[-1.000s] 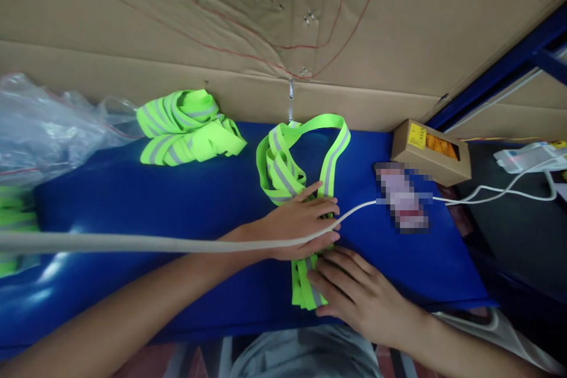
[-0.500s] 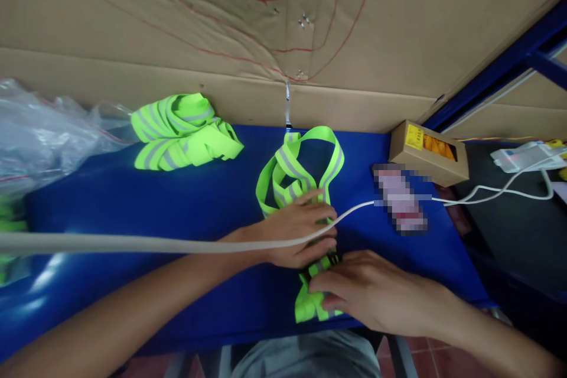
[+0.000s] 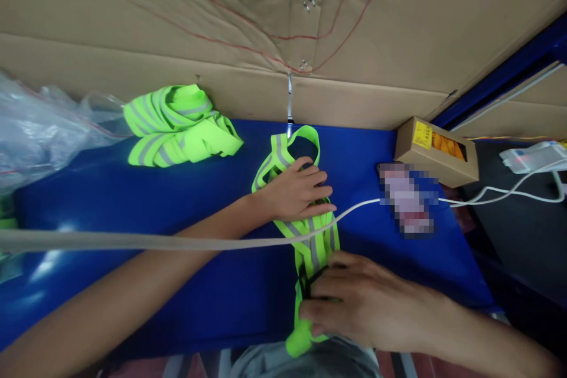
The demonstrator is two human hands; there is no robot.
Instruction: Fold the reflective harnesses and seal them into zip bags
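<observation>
Two hands work on a bundle of neon-green reflective straps (image 3: 313, 242) at the centre and lower centre of the frame. Compared with the earlier frame, the left hand (image 3: 301, 192) lies higher on the bundle, the upper loop is narrower, and more strap shows between the hands. The lower end now reaches farther down, in front of the grey cloth (image 3: 345, 360) at the bottom edge.

The left hand's fingers are extended and slightly spread, laid over the straps; the right hand (image 3: 354, 301) has its fingers curled, gripping the lower part beside a black piece (image 3: 305, 284).

A white cable (image 3: 186, 242) crosses the view from the left edge, passing in front of the left forearm and the straps. Right of centre is a pixelated phone (image 3: 403, 201), and just beyond it stands a cardboard box (image 3: 407, 156) with a yellow label and orange contents (image 3: 447, 146) showing through its opening. At upper left, more folded green straps (image 3: 177, 130) rest on the blue table (image 3: 177, 201), near clear plastic bags (image 3: 39, 124) whose contents are unclear.
</observation>
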